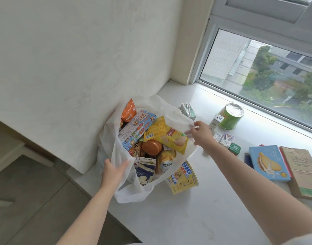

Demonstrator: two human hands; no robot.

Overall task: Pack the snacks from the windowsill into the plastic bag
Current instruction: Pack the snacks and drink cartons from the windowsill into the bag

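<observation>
Head view, packing in progress. At centre frame the thin, translucent white plastic bag stands on the smooth white stone windowsill, already heaped with crinkly foil packets and printed cartons, among them a yellow crisp packet lying across the top. My left hand, lower centre, grips the near rim, fingers curled round the film; my right hand, centre right, pinches the far rim, holding the mouth open. I judge the main risk to be overfilling: the film is flimsy, and the rigid corners of the flat blue biscuit box at right could split it or tip the load. The squat green cylindrical tub with its foil lid and the small cartons beside it remain unpacked; a yellow paper cup stands just beside the bag.
</observation>
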